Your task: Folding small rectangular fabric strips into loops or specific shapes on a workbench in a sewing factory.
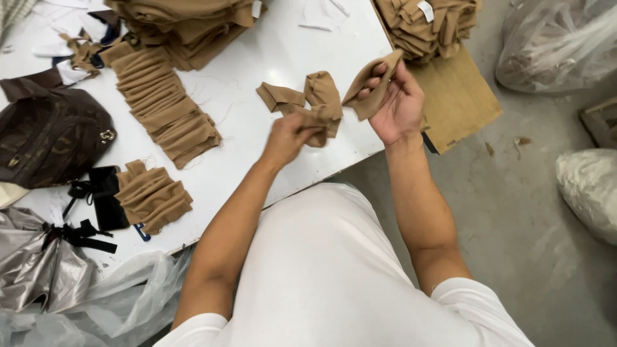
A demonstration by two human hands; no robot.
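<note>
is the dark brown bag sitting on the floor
No, the dark brown bag lies on the white table, left of the folded tan cloth pieces.

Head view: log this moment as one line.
left hand: grips tan fabric strip | right hand: holds strip's other end, raised | white table: folded tan stacks, brown bag

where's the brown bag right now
In the head view the brown bag lies at the table's left edge, left of the row of folded tan cloth and above the black straps.
</note>
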